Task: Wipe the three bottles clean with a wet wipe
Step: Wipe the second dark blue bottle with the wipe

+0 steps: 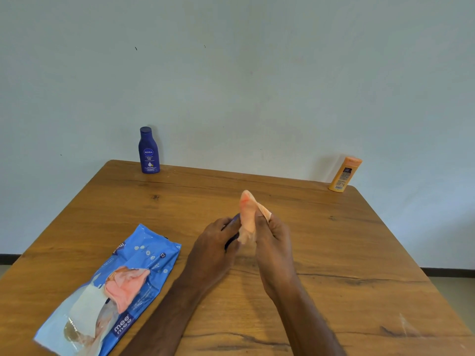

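head: wipe [247,217] between hands [244,242]

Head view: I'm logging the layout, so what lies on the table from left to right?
Wet wipe pack → blue bottle → left hand → wipe held by the right hand → orange bottle.

Both hands meet above the desk [334,253]: the left hand [216,242] grips a dark bottle [232,228] while the right hand [272,240] pinches a peach wet wipe [247,214] against it. The wipes pack [108,291] lies left of the fingers [259,222].
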